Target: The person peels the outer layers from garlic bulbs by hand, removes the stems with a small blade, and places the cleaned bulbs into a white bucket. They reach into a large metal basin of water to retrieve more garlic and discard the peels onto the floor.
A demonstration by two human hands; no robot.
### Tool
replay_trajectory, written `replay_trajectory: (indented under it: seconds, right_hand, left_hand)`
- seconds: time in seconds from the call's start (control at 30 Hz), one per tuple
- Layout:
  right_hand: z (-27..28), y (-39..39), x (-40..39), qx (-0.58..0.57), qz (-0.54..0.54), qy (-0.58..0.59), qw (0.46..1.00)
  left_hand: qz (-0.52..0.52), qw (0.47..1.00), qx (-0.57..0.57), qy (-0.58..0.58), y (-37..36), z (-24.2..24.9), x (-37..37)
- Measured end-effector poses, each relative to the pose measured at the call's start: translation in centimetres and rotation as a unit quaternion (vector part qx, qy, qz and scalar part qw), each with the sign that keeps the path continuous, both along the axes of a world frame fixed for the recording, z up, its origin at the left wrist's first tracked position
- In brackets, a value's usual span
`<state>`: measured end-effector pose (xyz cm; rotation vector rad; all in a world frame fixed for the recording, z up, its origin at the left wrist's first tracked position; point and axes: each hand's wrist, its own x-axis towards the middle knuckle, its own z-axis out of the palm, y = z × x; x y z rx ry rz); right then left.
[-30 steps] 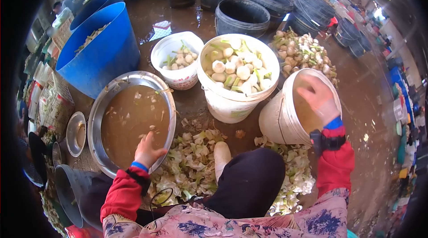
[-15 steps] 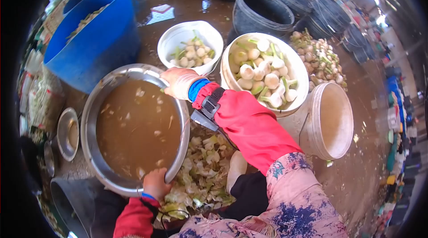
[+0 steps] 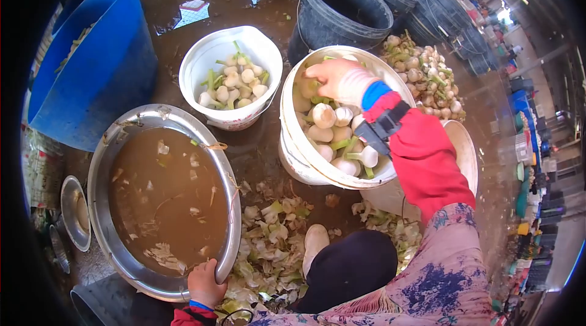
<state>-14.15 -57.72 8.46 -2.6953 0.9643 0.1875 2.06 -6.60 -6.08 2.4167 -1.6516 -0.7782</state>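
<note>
Wrapped round the near right rim of a metal basin (image 3: pixel 102 228) is my left hand (image 3: pixel 206 284). Brown water (image 3: pixel 165 204) with floating peel fills much of the basin. My right hand (image 3: pixel 339 77) is over the far part of a white bucket (image 3: pixel 299 158), its fingers reaching down among the bulbs. Whether those fingers hold a bulb cannot be seen clearly. White bulbs (image 3: pixel 323 116) with green stems fill the bucket. To its left stands a smaller white bucket (image 3: pixel 195 57) with more bulbs inside.
Peelings (image 3: pixel 268 240) cover the ground around my shoe (image 3: pixel 315 243). A large blue tub (image 3: pixel 97 76) is at the left, black buckets (image 3: pixel 348 33) at the back. Bulbs are heaped (image 3: pixel 427 76) at the right, above a tipped white bucket (image 3: pixel 464 149). A small metal bowl (image 3: pixel 76 213) lies far left.
My right hand has left the basin's far rim and moved right, over the bulb bucket. My left hand stays on the basin's rim. The view has shifted.
</note>
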Motion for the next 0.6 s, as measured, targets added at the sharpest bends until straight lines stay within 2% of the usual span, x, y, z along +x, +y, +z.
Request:
replay_trajectory:
  seconds: [0.07,0.13,0.2,0.23,0.27,0.3,0.33,0.37,0.4,0.43,0.47,0.5,0.53,0.57,0.6]
  right_hand:
    - [-1.0,0.4,1.1,-0.089,-0.010,0.119,0.989]
    - [-1.9,-0.2,0.6,-0.108,-0.005,0.096,0.989]
    - [-1.0,-0.3,-0.4,-0.054,-0.034,0.028,0.998]
    - [0.8,0.7,-1.0,-0.040,-0.037,-0.032,0.998]
    - [2.7,1.6,-1.8,0.021,-0.081,-0.060,0.995]
    - [4.3,2.6,-2.7,0.054,-0.076,-0.114,0.989]
    - [6.0,4.0,-3.6,0.089,-0.071,-0.166,0.979]
    - [7.5,5.8,-4.4,0.086,-0.070,-0.168,0.980]
    - [9.2,8.4,-5.0,0.144,-0.061,-0.216,0.964]
    - [10.7,11.2,-5.3,0.206,-0.049,-0.263,0.941]
    - [11.7,13.9,-5.5,0.228,-0.042,-0.276,0.933]
    - [12.3,16.5,-5.8,0.229,-0.005,-0.304,0.925]
    - [12.5,18.9,-6.0,0.231,0.032,-0.332,0.914]
    - [12.2,20.9,-5.9,0.280,0.026,-0.340,0.897]
    - [12.5,22.8,-6.1,0.253,0.049,-0.340,0.904]
  left_hand:
    - [-0.006,1.000,0.006,0.009,0.0,0.1,0.0]
    - [-0.006,1.000,0.015,0.007,0.3,-0.2,0.0]
    - [-0.002,1.000,0.022,0.004,0.6,0.2,0.2]
    - [0.006,0.998,0.042,0.039,0.3,0.6,0.4]
    - [0.013,0.995,0.061,0.075,-0.2,0.9,0.5]
    - [0.012,0.996,0.054,0.073,-0.8,1.3,0.3]
    - [0.039,0.997,-0.039,0.056,-1.6,2.0,0.0]
    - [0.069,0.988,-0.130,0.040,-2.4,2.7,-0.4]
    - [0.087,0.972,-0.196,0.101,-4.1,4.0,-0.9]
    - [0.108,0.947,-0.258,0.159,-6.0,5.4,-1.6]
    - [0.144,0.897,-0.305,0.285,-7.8,8.0,-2.9]
    - [0.176,0.827,-0.349,0.404,-9.8,10.8,-4.7]
    - [0.158,0.758,-0.411,0.481,-11.5,13.0,-6.4]
    - [0.135,0.727,-0.458,0.493,-12.5,14.1,-7.5]
    - [0.106,0.685,-0.498,0.521,-13.3,14.4,-8.5]
